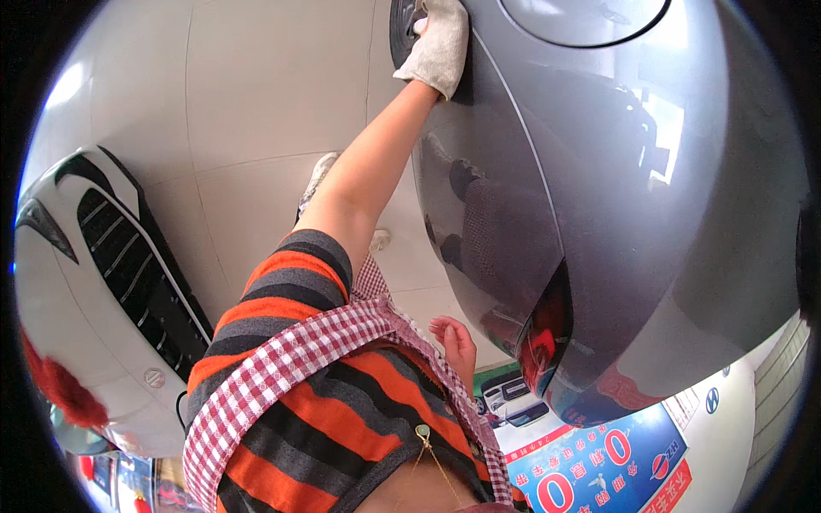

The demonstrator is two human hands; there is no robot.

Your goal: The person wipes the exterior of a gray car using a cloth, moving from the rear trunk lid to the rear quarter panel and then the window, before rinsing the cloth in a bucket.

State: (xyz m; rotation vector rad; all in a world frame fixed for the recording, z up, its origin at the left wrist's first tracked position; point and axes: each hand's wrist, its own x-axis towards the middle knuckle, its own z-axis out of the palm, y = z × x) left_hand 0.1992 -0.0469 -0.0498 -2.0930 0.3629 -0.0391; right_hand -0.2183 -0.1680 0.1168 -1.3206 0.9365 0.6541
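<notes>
A white cloth mitt (442, 54) covers my left hand (439, 38), stretched out at the top of the view. It rests at the wheel arch of a grey car (616, 192), beside the dark wheel (402, 38). Whether the fingers inside are closed on anything is hidden. My bare right hand (453, 343) hangs by my side, partly behind the checked apron strap (288, 359). Its fingers are loosely bent and nothing shows in it. The car's rear fender has a round filler flap (584, 19) near the top edge. A red tail light (545, 340) sits lower down.
A white car (115, 256) with a black grille stands to my left, a red cloth-like thing (64, 385) at its front. Pale floor tiles (269, 77) lie between the cars. My shoe (317, 179) is near the grey car. A blue poster with writing (596, 462) is at the lower right.
</notes>
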